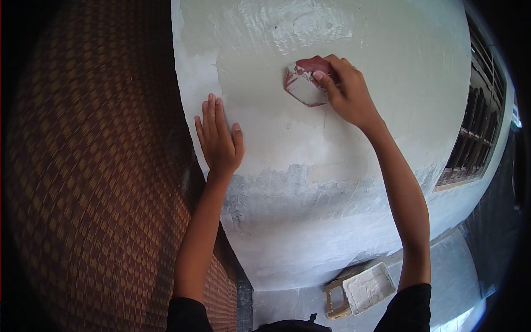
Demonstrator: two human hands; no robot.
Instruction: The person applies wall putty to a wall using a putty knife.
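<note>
My right hand [345,91] grips a reddish putty scraper [307,83], its face smeared with white paste. The scraper lies against the upper part of a pale wall [276,130], to the right of the wall's middle. Fingers stretched upward, my left hand [219,135] rests flat on the wall near its left edge and holds nothing. Above the scraper, a patch of paste [304,25] looks wet and shiny. Lower down, the wall turns to a patchy grey band.
A brown woven panel [99,166] runs along the left side. Low on the right, a tray of white paste [369,288] sits on a tan stool [336,299] on the grey tiled floor [282,303]. A dark barred window [477,116] is set in the wall at right.
</note>
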